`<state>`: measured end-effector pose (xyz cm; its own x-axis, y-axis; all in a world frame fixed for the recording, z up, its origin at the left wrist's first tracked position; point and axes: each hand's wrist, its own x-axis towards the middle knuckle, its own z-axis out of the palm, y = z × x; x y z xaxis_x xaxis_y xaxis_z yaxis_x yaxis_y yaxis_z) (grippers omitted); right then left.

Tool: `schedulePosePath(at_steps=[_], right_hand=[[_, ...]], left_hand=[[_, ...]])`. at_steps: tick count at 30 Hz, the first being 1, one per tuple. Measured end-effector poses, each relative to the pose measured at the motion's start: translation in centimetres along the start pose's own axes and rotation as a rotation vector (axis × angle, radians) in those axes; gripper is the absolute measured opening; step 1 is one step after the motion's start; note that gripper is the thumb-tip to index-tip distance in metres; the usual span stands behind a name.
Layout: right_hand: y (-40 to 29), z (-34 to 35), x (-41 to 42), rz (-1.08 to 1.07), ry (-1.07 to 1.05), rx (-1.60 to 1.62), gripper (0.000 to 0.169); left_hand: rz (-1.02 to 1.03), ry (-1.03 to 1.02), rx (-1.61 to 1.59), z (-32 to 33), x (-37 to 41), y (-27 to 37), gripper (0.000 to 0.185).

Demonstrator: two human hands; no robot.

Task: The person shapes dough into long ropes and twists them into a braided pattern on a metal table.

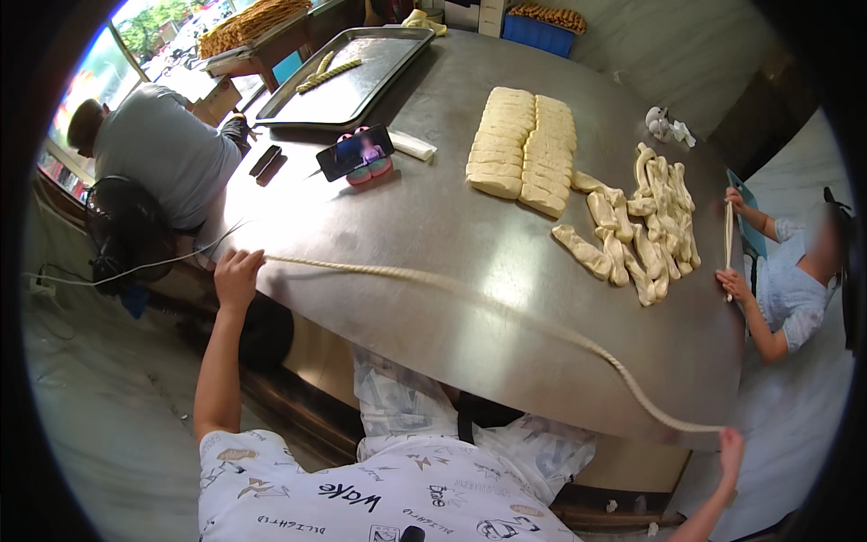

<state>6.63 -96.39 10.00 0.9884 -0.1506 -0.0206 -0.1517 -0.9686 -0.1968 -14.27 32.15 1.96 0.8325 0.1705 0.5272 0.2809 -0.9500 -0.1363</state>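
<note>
A long twisted rope of dough (pixel 406 274) stretches across the metal table (pixel 420 217), its middle blurred. My left hand (pixel 237 274) grips one end at the table's left edge. At the near right corner, my right hand (pixel 731 444) is closed on the other end. Beyond the rope lies a scored slab of dough (pixel 525 146) in two rows of strips. Several loose dough pieces (pixel 650 230) are heaped to its right. Short twisted dough sticks (pixel 330 74) rest on a metal tray (pixel 271 112) at the far left.
A phone (pixel 355 154) on a pink stand and a dark narrow object (pixel 265 162) sit at the left. A person (pixel 169 149) bends beside the table there, near a black fan (pixel 129 227). Another person (pixel 786 264) holds a dough strand at the right edge. A white cable (pixel 149 266) runs to the table.
</note>
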Motion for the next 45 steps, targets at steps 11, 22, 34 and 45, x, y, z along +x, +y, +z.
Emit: schedulePosePath(at_steps=[11, 22, 34, 45], right_hand=[[-33.2, -2.6, -1.1, -0.314, -0.415, -0.072, 0.032], [-29.7, -0.6, -3.7, -0.044, -0.332, 0.142, 0.017], [-34.2, -1.7, 0.9, -0.139, 0.061, 0.058, 0.019], [-32.6, -13.3, 1.5, -0.247, 0.569, 0.502, 0.03]], left_hand=[[-0.149, -0.174, -0.381, 4.3, 5.8, 10.6, 0.028], [0.177, -0.026, -0.148, -0.5, 0.2, 14.3, 0.023], [-0.265, -0.105, -0.186, 4.6, 7.2, 13.5, 0.045], [0.419, -0.383, -0.148, -6.6, 3.0, 10.6, 0.026]])
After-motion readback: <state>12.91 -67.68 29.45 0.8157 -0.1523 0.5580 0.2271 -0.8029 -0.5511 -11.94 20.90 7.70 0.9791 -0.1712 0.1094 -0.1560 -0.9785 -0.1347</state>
